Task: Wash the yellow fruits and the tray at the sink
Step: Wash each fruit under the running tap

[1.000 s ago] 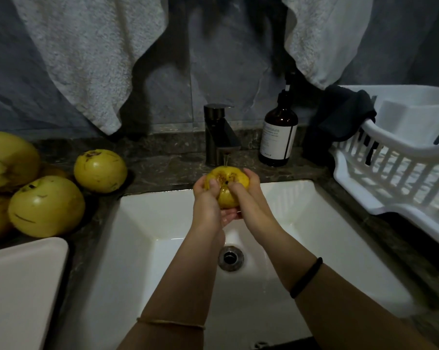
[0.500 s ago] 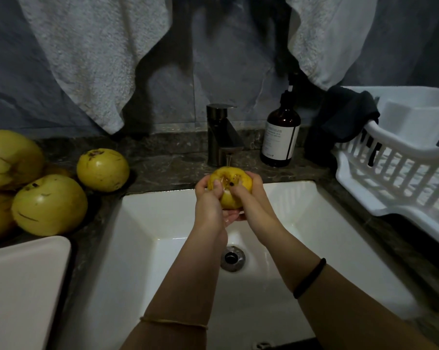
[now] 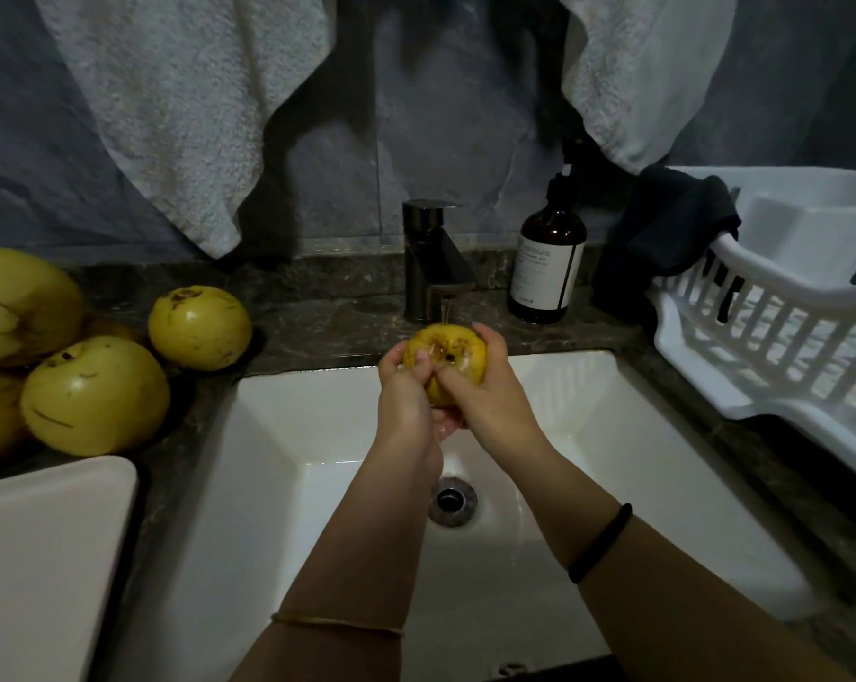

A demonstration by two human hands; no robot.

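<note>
Fingers (image 3: 487,337) of both hands are wrapped snug round one yellow fruit (image 3: 448,351), and we find it right under the tap (image 3: 433,263), above the back edge of the sink (image 3: 278,484), with a thin stream landing on its top. The left hand (image 3: 406,401) and right hand (image 3: 497,401) cup it from either side, thumbs pressed on the speckled stem end, which we judge is how they scrub the marks while the run-off drops into the basin. Around us is a grey stone wall (image 3: 465,115) with two pale towels (image 3: 170,100) hanging, then a dark marbled counter (image 3: 337,332). There's a white drying rack (image 3: 785,332) on the right and the white tray (image 3: 37,558) waiting lower left. The other yellow fruits (image 3: 94,396) are heaped behind the tray, a dark cloth (image 3: 672,224) is draped over the rack's corner, a brown pump bottle (image 3: 546,263) stands just beside the tap, and the drain (image 3: 453,499) is below.
</note>
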